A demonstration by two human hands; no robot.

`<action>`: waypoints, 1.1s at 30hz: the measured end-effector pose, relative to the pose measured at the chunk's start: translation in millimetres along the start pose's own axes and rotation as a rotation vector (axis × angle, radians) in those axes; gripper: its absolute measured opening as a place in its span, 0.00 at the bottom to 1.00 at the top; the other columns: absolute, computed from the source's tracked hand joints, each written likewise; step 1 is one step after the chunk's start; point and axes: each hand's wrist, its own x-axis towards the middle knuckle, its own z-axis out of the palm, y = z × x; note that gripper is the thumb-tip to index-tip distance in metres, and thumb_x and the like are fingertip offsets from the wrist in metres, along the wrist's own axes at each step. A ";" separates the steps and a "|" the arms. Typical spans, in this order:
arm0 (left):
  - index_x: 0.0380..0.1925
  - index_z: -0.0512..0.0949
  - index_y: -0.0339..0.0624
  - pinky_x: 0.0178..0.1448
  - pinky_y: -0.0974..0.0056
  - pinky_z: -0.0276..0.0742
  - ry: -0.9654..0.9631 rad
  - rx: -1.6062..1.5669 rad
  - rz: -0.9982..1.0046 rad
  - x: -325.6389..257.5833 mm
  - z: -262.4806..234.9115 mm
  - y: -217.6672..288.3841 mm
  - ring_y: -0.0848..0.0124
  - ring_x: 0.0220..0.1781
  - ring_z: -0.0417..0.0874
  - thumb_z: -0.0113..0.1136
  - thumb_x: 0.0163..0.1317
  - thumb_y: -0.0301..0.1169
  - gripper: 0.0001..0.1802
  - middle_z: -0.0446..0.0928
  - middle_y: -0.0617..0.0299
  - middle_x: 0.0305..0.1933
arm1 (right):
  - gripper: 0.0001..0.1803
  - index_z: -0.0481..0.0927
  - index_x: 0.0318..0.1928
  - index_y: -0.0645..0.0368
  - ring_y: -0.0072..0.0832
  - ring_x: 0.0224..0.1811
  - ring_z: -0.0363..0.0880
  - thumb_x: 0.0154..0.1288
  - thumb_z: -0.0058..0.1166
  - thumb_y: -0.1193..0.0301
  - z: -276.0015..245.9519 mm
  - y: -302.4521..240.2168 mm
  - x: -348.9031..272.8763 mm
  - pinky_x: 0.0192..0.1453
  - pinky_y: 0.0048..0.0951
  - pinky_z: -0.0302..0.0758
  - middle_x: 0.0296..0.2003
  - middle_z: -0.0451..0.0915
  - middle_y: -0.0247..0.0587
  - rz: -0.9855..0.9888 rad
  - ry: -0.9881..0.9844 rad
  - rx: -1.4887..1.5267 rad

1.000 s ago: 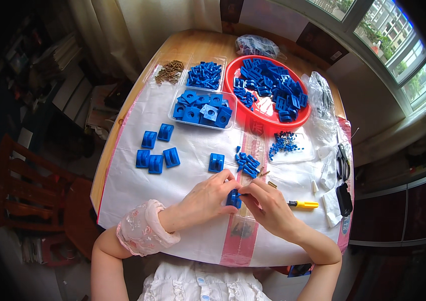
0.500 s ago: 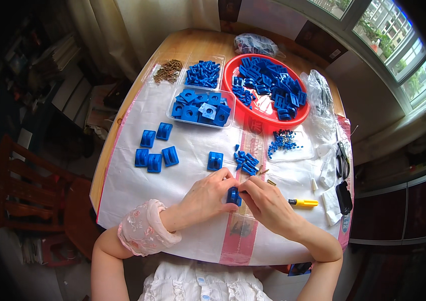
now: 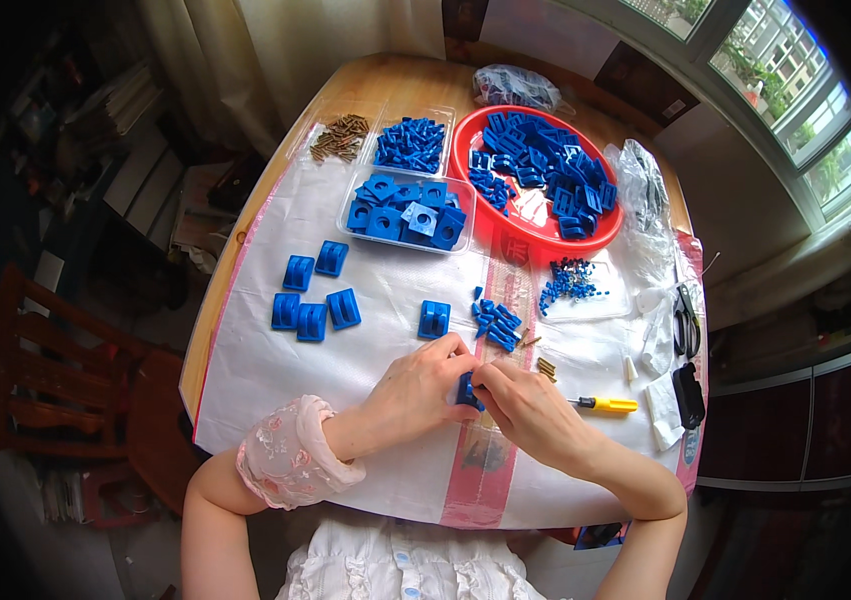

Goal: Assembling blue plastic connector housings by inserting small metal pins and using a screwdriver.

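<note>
Both hands meet over the white sheet [image 3: 275,370], pinching one small blue plastic part [image 3: 466,390] between them: the left hand [image 3: 415,385] grips it from its side with curled fingers, and the right hand [image 3: 525,405] closes on it from the other side with its fingertips. Just beyond the left hand lies a single blue block [image 3: 433,319], and beyond the right hand a loose heap of small blue pieces [image 3: 495,322] with a few brass screws [image 3: 545,368] beside it. A yellow-handled screwdriver [image 3: 605,404] lies just outside the right hand. Well away past the left hand sit five blue blocks [image 3: 313,300]; farther off stand clear trays of blue parts [image 3: 405,210] and a red bowl [image 3: 465,150].
</note>
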 end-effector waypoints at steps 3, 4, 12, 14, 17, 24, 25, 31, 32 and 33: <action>0.44 0.81 0.39 0.51 0.53 0.81 0.000 -0.011 -0.007 0.7 -0.1 0.9 0.55 0.50 0.83 0.81 0.48 0.32 0.25 0.77 0.57 0.49 | 0.05 0.73 0.45 0.62 0.51 0.36 0.80 0.74 0.54 0.76 2.7 1.4 -0.2 0.40 0.48 0.74 0.36 0.78 0.51 -0.007 0.011 0.016; 0.44 0.81 0.39 0.51 0.53 0.81 -0.001 -0.017 -0.008 0.8 0.0 1.3 0.55 0.49 0.83 0.81 0.48 0.32 0.24 0.77 0.57 0.48 | 0.05 0.73 0.46 0.62 0.52 0.36 0.80 0.74 0.54 0.75 3.4 1.7 -0.8 0.39 0.48 0.74 0.35 0.78 0.52 -0.007 0.016 0.022; 0.45 0.82 0.40 0.53 0.54 0.81 0.007 -0.013 -0.020 0.8 2.1 1.2 0.55 0.49 0.83 0.81 0.49 0.33 0.24 0.77 0.57 0.48 | 0.10 0.70 0.45 0.64 0.55 0.37 0.81 0.70 0.58 0.76 3.7 1.6 -3.3 0.38 0.50 0.74 0.36 0.77 0.54 -0.018 0.015 0.035; 0.46 0.82 0.41 0.53 0.54 0.81 0.006 -0.011 -0.021 0.0 1.5 2.4 0.55 0.50 0.83 0.81 0.48 0.33 0.25 0.77 0.57 0.48 | 0.13 0.68 0.45 0.64 0.55 0.38 0.81 0.69 0.59 0.75 -2.7 -3.5 -4.1 0.38 0.50 0.74 0.36 0.76 0.54 -0.005 0.032 0.028; 0.48 0.83 0.43 0.54 0.54 0.81 0.003 -0.005 -0.020 -2.0 -2.6 4.0 0.55 0.50 0.83 0.81 0.48 0.34 0.26 0.78 0.58 0.49 | 0.13 0.71 0.47 0.62 0.48 0.36 0.81 0.70 0.61 0.72 -17.0 -24.9 -6.9 0.38 0.46 0.74 0.35 0.77 0.50 -0.041 0.124 -0.022; 0.47 0.83 0.46 0.56 0.53 0.81 -0.043 -0.003 -0.054 2.4 -1.7 4.8 0.55 0.52 0.83 0.81 0.47 0.36 0.25 0.78 0.57 0.49 | 0.12 0.76 0.40 0.63 0.34 0.36 0.76 0.55 0.59 0.72 53.4 -116.2 25.8 0.42 0.35 0.74 0.35 0.71 0.41 -0.679 0.247 -0.013; 0.48 0.84 0.45 0.55 0.54 0.81 -0.031 0.012 -0.065 -1.2 -4.2 4.2 0.56 0.51 0.83 0.81 0.47 0.36 0.26 0.78 0.58 0.49 | 0.11 0.77 0.38 0.64 0.33 0.37 0.77 0.56 0.58 0.72 74.4 -133.6 36.3 0.42 0.34 0.74 0.36 0.72 0.41 -0.754 0.289 -0.017; 0.48 0.84 0.46 0.54 0.56 0.80 -0.070 0.019 -0.077 3.9 -2.0 6.2 0.57 0.48 0.83 0.82 0.47 0.36 0.27 0.78 0.58 0.49 | 0.09 0.79 0.35 0.62 0.26 0.29 0.72 0.57 0.58 0.70 139.2 -204.0 64.2 0.27 0.27 0.64 0.26 0.72 0.33 -0.508 0.126 -0.487; 0.48 0.84 0.46 0.54 0.56 0.80 -0.070 0.028 -0.080 2.6 -3.8 6.3 0.57 0.48 0.83 0.82 0.47 0.36 0.27 0.78 0.57 0.49 | 0.08 0.78 0.35 0.61 0.25 0.28 0.70 0.57 0.58 0.70 137.5 -214.5 65.7 0.26 0.27 0.62 0.25 0.71 0.33 -0.488 0.074 -0.576; 0.48 0.84 0.46 0.54 0.55 0.80 -0.075 0.029 -0.073 4.1 -3.2 7.5 0.57 0.48 0.83 0.82 0.47 0.36 0.27 0.78 0.57 0.49 | 0.08 0.77 0.34 0.61 0.24 0.26 0.69 0.57 0.57 0.70 134.4 -221.3 67.3 0.24 0.27 0.60 0.24 0.70 0.33 -0.454 0.021 -0.674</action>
